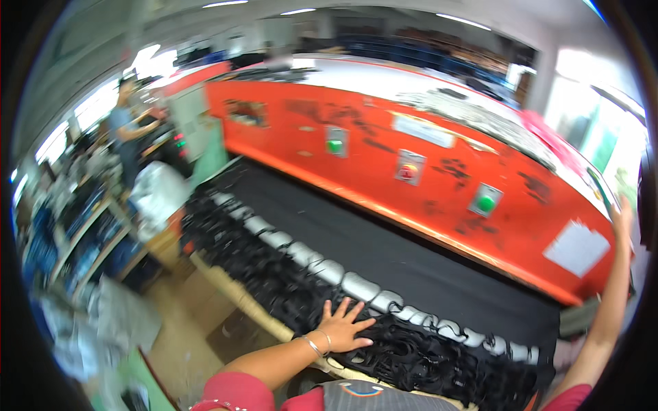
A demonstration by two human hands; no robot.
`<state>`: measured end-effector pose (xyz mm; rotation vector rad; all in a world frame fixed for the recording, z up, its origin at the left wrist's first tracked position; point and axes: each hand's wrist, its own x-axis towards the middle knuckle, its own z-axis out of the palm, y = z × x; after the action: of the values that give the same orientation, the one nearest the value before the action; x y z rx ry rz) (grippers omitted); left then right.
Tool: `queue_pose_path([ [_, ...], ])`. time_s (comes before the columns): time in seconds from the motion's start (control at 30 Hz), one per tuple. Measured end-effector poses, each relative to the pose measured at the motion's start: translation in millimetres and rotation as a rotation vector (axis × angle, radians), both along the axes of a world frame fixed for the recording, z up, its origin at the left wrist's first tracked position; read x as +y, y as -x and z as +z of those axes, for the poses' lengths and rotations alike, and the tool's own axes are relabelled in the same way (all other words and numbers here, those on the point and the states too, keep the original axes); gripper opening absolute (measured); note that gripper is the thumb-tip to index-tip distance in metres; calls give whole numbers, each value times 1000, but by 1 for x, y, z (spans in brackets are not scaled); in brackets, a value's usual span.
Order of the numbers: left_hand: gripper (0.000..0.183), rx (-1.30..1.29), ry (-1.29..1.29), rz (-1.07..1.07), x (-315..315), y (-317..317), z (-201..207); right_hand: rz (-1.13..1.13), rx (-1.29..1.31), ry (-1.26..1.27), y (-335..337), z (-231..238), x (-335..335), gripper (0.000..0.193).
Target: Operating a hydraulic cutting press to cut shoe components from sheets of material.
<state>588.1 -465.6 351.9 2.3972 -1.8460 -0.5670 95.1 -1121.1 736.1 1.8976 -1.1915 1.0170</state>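
Note:
My left hand (345, 327) lies with fingers spread on a heap of tangled black straps (425, 356), a metal bangle on its wrist. Along the far side of the straps runs a row of rounded silver-grey pieces (361, 286), laid on a black belt-like surface (329, 212). My right arm stretches up the far right side. At its end my right hand (622, 218) is at the right end of an orange-red machine (308, 130), beside a dark green edge; its fingers are blurred and partly hidden.
The machine's front carries two green buttons (486, 203) (334, 146) and a red one (408, 171). A person (129, 130) stands at the far left. White bags (159, 195) and shelves of blue material (103, 240) stand left. A pale edge (240, 294) borders the near side.

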Motion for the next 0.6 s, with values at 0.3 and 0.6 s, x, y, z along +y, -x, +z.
queue_pose_path([
  [0.3, 52, 26, 104, 423, 31, 145, 13, 1060, -193, -187, -324, -46, 27, 55],
  [0.6, 56, 53, 586, 526, 95, 212, -44, 1476, -323, -470, -373, -27, 52, 55],
])
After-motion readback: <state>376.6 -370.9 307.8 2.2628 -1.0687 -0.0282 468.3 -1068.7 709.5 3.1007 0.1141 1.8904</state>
